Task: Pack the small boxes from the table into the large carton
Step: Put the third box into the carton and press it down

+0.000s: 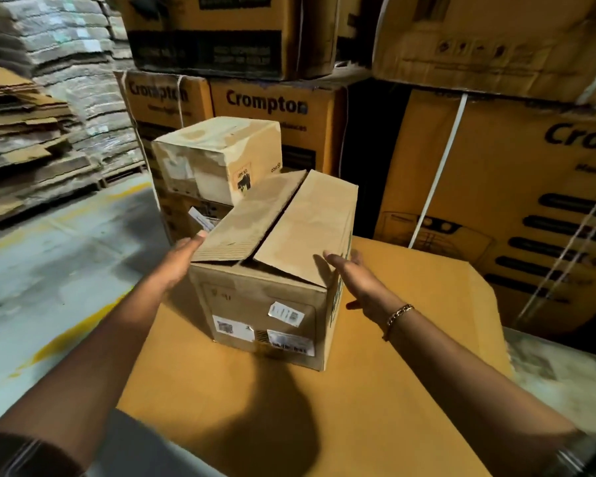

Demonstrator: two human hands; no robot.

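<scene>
Head view, single frame. A brown corrugated cardboard box [272, 304] with paper labels on its near face stands on a flat yellow-brown cardboard surface [410, 339]. Its two top flaps [248, 222] lie folded down but unsealed and slightly raised, so the contents are not visible. The left hand [183, 259] lies flat against the box's left side, fingers straight, tips at the flap edge. The right hand [355, 280], with a chain bracelet [398, 315] at the wrist, has its fingers extended and spread just beside the right side; contact there cannot be told. Neither hand curls round anything. Behind, a pale stained cardboard box [214, 149] sits on another box, in front of printed yellow cartons [272, 108]; flattened cardboard sheets [25, 142] are stacked at left. Judgement: it is unclear whether the flanked box is the large carton or one to be packed. No packed box shows; progress cannot be confirmed.
</scene>
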